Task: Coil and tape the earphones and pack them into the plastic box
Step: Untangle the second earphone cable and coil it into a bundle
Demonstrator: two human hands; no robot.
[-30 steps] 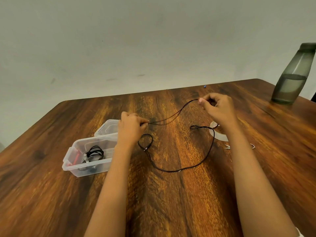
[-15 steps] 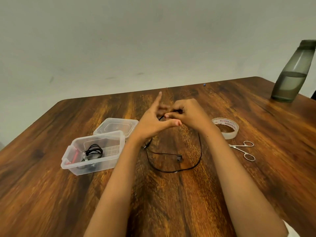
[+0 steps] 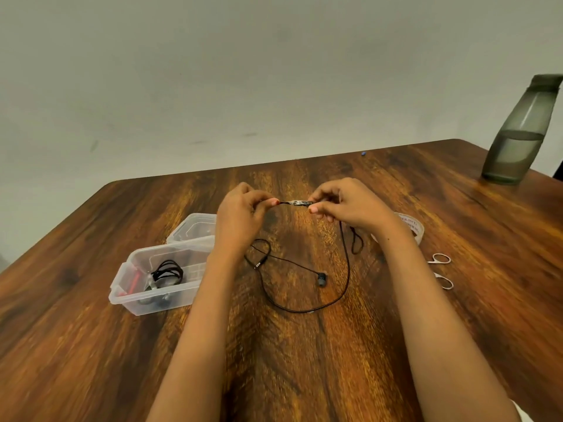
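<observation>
1. Between my left hand (image 3: 240, 214) and right hand (image 3: 350, 205), above the table (image 3: 91, 330), a short stretch of the earphones (image 3: 297, 203) runs side to side, each hand pinching one end.
2. Slack cable trails down onto the wood.
3. Plastic box (image 3: 170, 301) lies leftward, nearer my left hand.

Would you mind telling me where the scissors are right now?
In the head view, the scissors lie on the table at the right, just nearer the person than the tape roll.
</observation>
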